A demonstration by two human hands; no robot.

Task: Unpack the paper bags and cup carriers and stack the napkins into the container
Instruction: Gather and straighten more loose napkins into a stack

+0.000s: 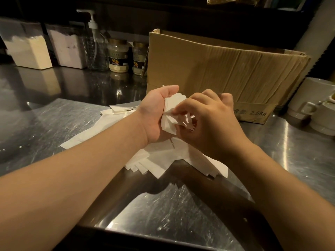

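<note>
My left hand [155, 113] grips a thick stack of white napkins [171, 113] upright above the steel counter. From the right, my right hand [206, 120] curls its fingers round the stack's edge, with a scrap of clear wrapping [188, 122] caught under the fingertips. Loose white napkins [163, 160] lie spread on the counter beneath both hands, and a smaller pile of napkins [117, 109] lies to the left. A brown cardboard box [226, 73] stands just behind my hands.
Along the back stand two clear bins of powder [30, 51], a pump bottle [95, 46] and two labelled jars [117, 57]. White cups [315, 109] crowd the right edge. The steel counter [63, 115] ends at a dark front edge near me.
</note>
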